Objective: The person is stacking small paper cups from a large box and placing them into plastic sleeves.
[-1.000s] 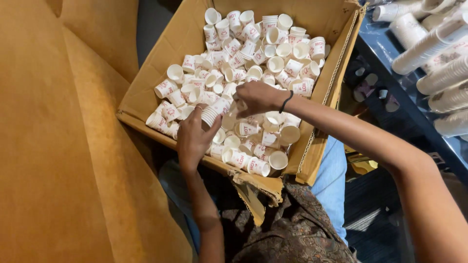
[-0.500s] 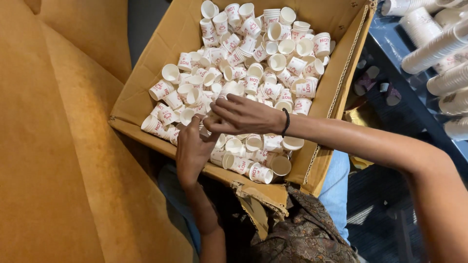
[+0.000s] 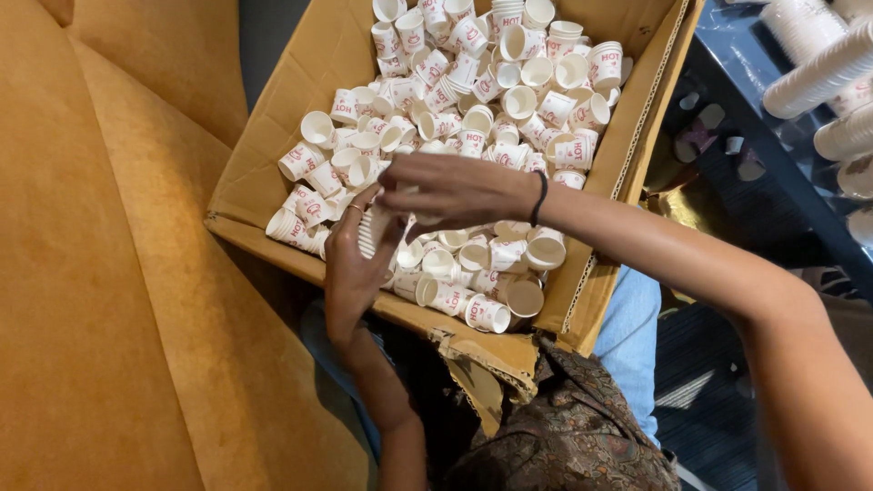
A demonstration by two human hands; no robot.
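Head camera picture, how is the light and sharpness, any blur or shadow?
Head view: warm, even light; paper cups in the cardboard box look sharp; right hand and left hand slightly soft; stacked cups at top right brightest; floor beside them dim.

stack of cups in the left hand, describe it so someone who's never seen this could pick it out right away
Start at the open cardboard box full of loose small white paper cups with red print. At its near left edge the left hand holds the stack of cups, with the right hand meeting its top. Unlike the single scattered cups, these are nested into one ribbed column.
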